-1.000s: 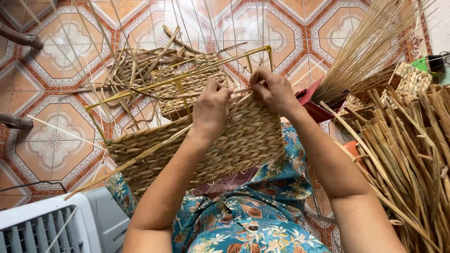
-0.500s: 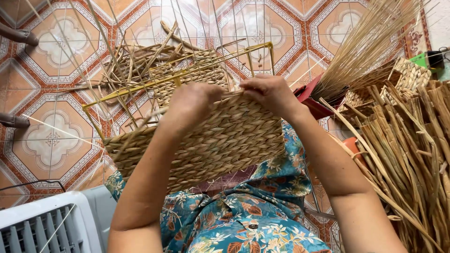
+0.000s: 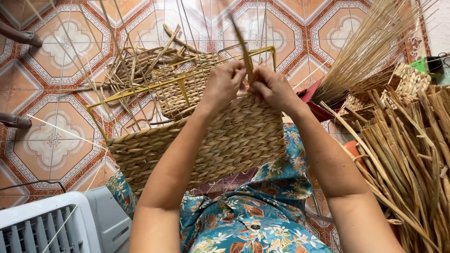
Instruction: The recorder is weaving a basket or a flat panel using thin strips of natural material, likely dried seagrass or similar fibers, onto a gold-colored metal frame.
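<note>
Landmark: the woven basket [image 3: 201, 145], being held on the lap, tilted toward the camera.

Nearest, below the basket: a floral blue garment [image 3: 243, 220] is being worn. Lower left of the basket, a grey slatted plastic crate [image 3: 42, 225] is sitting on the floor.

At the basket's top edge both hands are being worked close together. The left hand [image 3: 224, 84] is being curled, fingers pressed onto the rim weave. The right hand [image 3: 273, 86] is being closed in a pinch on a flat strand [image 3: 243, 51], which is being pulled upright above the rim.

Change versus a second ago: the hands were lying lower on the woven wall with no strand raised; half a second ago the left hand was covering the rim. Now the strand is being drawn up and taut. Judged: a fresh weave pass at the rim is being tightened, and the wall is looking nearly complete.

Beyond the basket's far side: the yellow wire frame [image 3: 187, 77] is being exposed, with loose fibre scraps [image 3: 140, 61] lying past it on the patterned tile floor [image 3: 51, 42].

Right of the basket: a dried reed bundle [image 3: 408, 154] is being stacked, and thin straw stalks [image 3: 370, 42] are fanning out further back.
</note>
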